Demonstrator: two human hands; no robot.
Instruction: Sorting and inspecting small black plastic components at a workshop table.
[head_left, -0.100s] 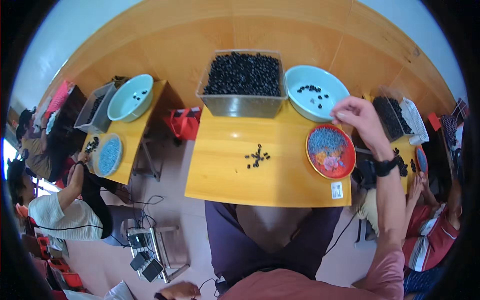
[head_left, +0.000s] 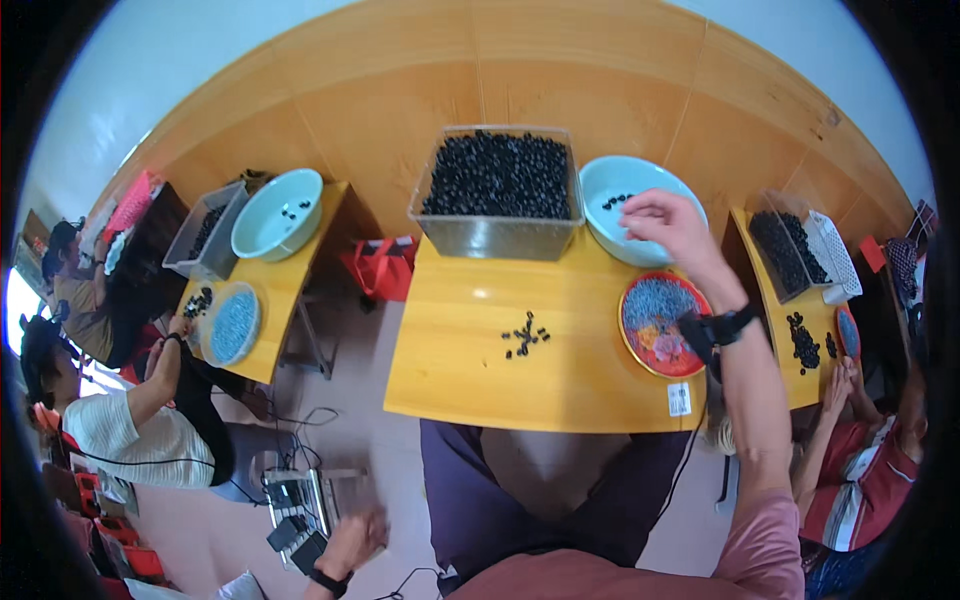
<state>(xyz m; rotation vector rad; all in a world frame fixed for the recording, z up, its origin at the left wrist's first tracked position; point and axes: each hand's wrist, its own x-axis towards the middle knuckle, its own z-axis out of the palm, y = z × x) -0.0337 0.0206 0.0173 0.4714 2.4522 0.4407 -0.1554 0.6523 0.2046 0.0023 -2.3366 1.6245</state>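
Note:
My right hand (head_left: 668, 230) hovers over the near rim of a light-blue basin (head_left: 650, 258), its fingers bent in toward the thumb. Anything held between them is hidden or too small to see. Several small black pieces (head_left: 616, 202) lie in the basin. Just below the hand, a red round tray (head_left: 664, 366) with a flower pattern holds many small blue-grey beads (head_left: 655, 300). My left hand (head_left: 357, 540), smeared by motion, is down at my left side, away from the table. Near the table's middle lies a loose cluster of small black pieces (head_left: 525, 337).
A clear box (head_left: 490, 238) heaped with black pieces stands at the back of the yellow table (head_left: 450, 380). To the left, a metal stool (head_left: 330, 510) carries dark devices and cables. A red bag (head_left: 380, 268) sits between tables. People work at tables on both sides.
My right hand has shifted up and left, from the basin's right edge to over the basin. My left hand has risen into fuller view. The whole scene sits slightly lower and farther right.

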